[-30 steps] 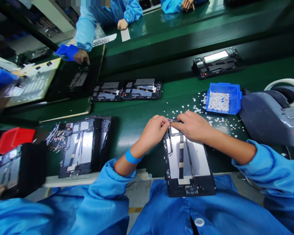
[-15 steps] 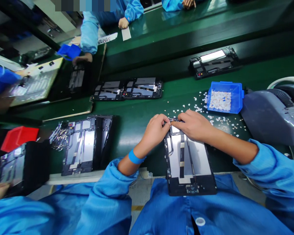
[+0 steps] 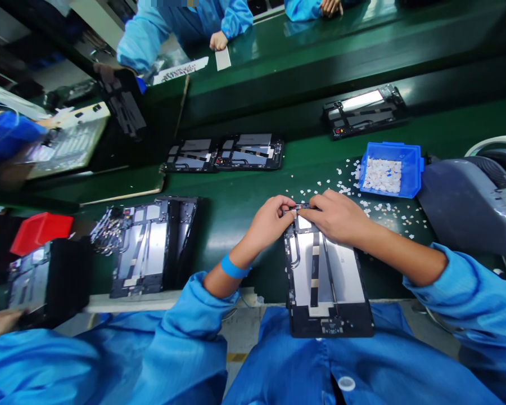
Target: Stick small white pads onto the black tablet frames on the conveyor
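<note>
An opened tablet (image 3: pixel 341 270), its silver inner plate, dark ribbon and thin cable exposed, lies in front of me with its lower end over the table's front edge, against my blue smock. My left hand (image 3: pixel 274 222) has thumb and forefinger closed at the tablet's upper left corner. Beside it, my right hand (image 3: pixel 335 216) bends its fingers over the top edge, its fingertips almost meeting the left ones. Any small part between the fingertips is hidden. Behind the hands, tiny white pieces (image 3: pixel 341 188) are scattered on the green table.
A blue bin (image 3: pixel 413 169) of white pieces stands right, beside a grey tape machine (image 3: pixel 468 197). More opened tablets (image 3: pixel 253 152) lie further back; others (image 3: pixel 145 247) stand stacked left, near small cable parts (image 3: pixel 107 230) and a red bin (image 3: pixel 42 230). Co-workers' sleeves (image 3: pixel 141 36) show across the table.
My hands stay at the tablet's top edge with only slight finger movement. At the far left, a co-worker has raised a tablet off the dark mat. The view has shifted slightly.
</note>
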`<state>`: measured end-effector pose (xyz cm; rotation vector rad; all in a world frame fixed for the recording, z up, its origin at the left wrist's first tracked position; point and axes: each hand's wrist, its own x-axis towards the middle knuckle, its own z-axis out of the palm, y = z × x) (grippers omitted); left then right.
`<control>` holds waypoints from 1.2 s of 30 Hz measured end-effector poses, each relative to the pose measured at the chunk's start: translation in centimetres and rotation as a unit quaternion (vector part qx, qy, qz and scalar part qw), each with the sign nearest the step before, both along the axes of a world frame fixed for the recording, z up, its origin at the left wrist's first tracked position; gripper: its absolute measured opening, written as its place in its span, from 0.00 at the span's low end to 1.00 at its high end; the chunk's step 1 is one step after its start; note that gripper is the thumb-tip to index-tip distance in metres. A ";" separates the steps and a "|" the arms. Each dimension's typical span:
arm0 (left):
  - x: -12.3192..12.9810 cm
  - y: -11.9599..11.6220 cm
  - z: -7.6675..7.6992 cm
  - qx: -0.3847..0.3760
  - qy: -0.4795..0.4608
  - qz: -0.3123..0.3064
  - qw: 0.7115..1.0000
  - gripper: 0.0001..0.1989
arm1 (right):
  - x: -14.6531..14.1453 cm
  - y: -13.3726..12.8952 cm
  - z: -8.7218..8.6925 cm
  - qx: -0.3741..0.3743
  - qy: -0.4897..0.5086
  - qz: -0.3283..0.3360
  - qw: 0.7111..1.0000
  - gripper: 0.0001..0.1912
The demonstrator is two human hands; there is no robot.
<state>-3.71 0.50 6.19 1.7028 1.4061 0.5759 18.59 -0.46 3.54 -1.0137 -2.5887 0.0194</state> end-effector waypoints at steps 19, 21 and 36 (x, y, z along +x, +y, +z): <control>0.9 -0.3 3.0 0.176 0.355 -0.106 0.912 0.11 | -0.1 0.4 0.9 -0.012 -0.048 0.026 0.998 0.17; 1.1 0.3 3.4 0.182 0.379 -0.135 0.897 0.12 | 0.1 0.7 1.1 -0.021 -0.055 0.037 0.998 0.17; 0.4 1.3 2.6 0.367 0.402 -0.255 0.799 0.14 | 0.0 1.2 2.1 -0.058 -0.076 0.047 0.994 0.14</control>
